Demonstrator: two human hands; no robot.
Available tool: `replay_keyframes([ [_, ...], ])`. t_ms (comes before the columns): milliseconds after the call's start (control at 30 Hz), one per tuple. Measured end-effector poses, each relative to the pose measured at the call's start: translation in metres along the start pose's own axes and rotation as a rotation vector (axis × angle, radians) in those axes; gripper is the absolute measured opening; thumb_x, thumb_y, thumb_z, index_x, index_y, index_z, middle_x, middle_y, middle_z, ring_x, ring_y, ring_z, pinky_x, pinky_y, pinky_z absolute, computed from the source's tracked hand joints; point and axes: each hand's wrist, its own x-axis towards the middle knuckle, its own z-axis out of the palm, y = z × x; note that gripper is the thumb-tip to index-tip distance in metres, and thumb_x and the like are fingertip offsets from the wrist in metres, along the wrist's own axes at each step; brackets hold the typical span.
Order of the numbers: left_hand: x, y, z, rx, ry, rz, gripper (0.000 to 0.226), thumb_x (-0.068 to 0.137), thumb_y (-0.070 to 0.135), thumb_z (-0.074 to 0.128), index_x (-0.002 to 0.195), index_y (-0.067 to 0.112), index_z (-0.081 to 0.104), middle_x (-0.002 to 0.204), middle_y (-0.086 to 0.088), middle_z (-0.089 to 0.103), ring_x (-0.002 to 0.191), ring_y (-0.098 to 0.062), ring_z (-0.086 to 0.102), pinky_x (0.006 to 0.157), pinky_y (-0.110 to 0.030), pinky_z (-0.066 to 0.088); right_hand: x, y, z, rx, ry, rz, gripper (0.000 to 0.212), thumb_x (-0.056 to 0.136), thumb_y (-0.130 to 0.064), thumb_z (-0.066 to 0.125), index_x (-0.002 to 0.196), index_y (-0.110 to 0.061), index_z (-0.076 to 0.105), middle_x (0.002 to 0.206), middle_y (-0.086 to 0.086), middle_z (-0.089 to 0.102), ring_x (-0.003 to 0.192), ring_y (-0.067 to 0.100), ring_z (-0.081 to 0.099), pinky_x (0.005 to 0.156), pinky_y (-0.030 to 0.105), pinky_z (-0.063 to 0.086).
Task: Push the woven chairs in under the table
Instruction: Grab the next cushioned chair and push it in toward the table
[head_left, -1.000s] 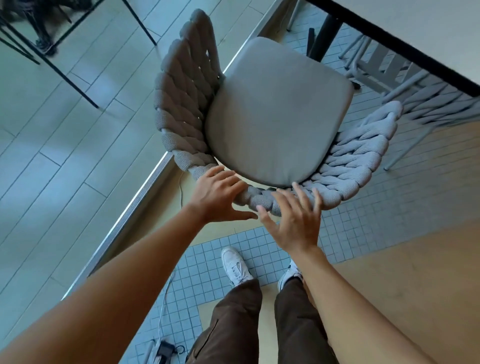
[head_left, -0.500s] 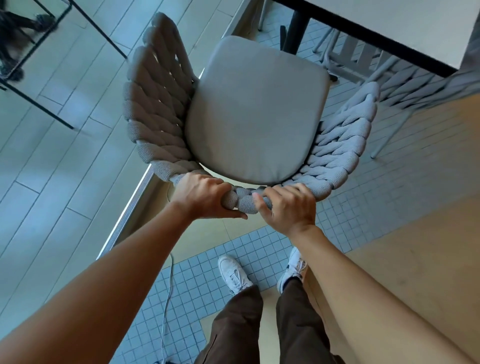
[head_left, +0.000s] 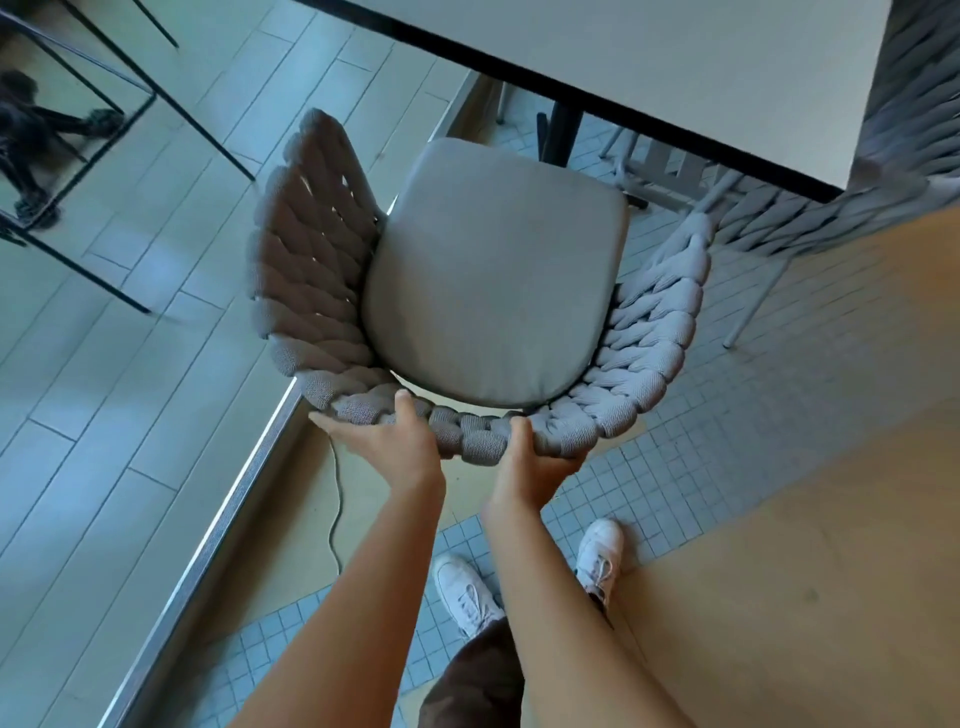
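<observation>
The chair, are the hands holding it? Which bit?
Yes. Both the left hand and right hand hold the woven chair by its braided back rim.

Head camera looks steeply down, close above the woven chair (head_left: 483, 291).

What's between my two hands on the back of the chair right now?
In the head view, only a short stretch of the woven chair's braided back rim lies between the left hand and the right hand; nothing else is there.
</observation>
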Motion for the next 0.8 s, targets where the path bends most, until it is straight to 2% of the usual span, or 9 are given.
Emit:
replay_keyframes([
  [67,0.006,-0.002,0.008,-0.144,0.060,-0.173,0.098,0.081,0.020,0.075,0.158,0.027,0.015,0.153,-0.004,0.047,0.129,-0.022,0.055,0.112,-0.047,0.042,0.008,-0.005,0.010,0.097,0.053,0.093,0.080,0.078,-0.018,0.081,0.146,-0.015,0.039,0.127,0.006,0.065,0.099,0.021,0.067,0.091,0.041,0.056],
  [100,0.009,-0.004,0.012,-0.199,0.089,-0.188,0.090,0.080,0.017,0.073,0.155,0.028,0.025,0.142,-0.005,0.057,0.119,-0.022,0.062,0.106,-0.048,0.049,0.011,-0.006,0.013,0.088,0.065,0.113,0.076,0.078,-0.017,0.080,0.143,-0.012,0.041,0.124,0.007,0.065,0.099,0.024,0.066,0.092,0.043,0.056],
  [167,0.008,-0.007,0.019,-0.229,0.135,-0.178,0.077,0.078,0.013,0.067,0.147,0.030,0.036,0.128,-0.004,0.065,0.106,-0.022,0.068,0.098,-0.049,0.055,0.014,-0.009,0.014,0.064,0.075,0.108,0.070,0.080,-0.016,0.078,0.139,-0.010,0.041,0.119,0.008,0.063,0.096,0.026,0.064,0.090,0.043,0.056],
  [233,0.006,-0.008,0.024,-0.217,0.138,-0.173,0.073,0.078,0.014,0.065,0.144,0.031,0.038,0.125,-0.004,0.066,0.105,-0.024,0.068,0.096,-0.050,0.056,0.018,-0.012,0.014,0.068,0.080,0.097,0.067,0.080,-0.014,0.077,0.137,-0.010,0.042,0.115,0.007,0.062,0.092,0.025,0.064,0.087,0.041,0.056],
  [333,0.008,-0.010,0.029,-0.229,0.099,-0.179,0.073,0.076,0.015,0.065,0.143,0.027,0.037,0.124,-0.007,0.066,0.106,-0.025,0.069,0.096,-0.052,0.056,0.025,-0.016,0.018,0.090,0.092,0.089,0.067,0.080,-0.012,0.074,0.138,-0.010,0.041,0.114,0.007,0.062,0.093,0.027,0.064,0.089,0.043,0.056],
  [600,0.038,-0.008,0.026,-0.142,0.046,-0.245,0.064,0.079,0.013,0.061,0.141,0.005,0.049,0.125,-0.016,0.067,0.108,-0.029,0.069,0.096,-0.051,0.056,0.011,-0.012,0.036,0.164,0.095,0.140,0.064,0.086,-0.009,0.065,0.141,-0.014,0.034,0.110,0.008,0.056,0.083,0.025,0.059,0.077,0.037,0.049],
  [800,0.050,0.014,0.036,-0.150,0.019,-0.202,0.070,0.083,0.007,0.059,0.148,0.013,0.035,0.128,-0.016,0.063,0.110,-0.031,0.067,0.096,-0.051,0.055,0.008,-0.021,0.055,0.142,0.049,0.141,0.064,0.087,-0.007,0.063,0.142,-0.010,0.031,0.111,0.009,0.055,0.088,0.030,0.057,0.080,0.038,0.048],
])
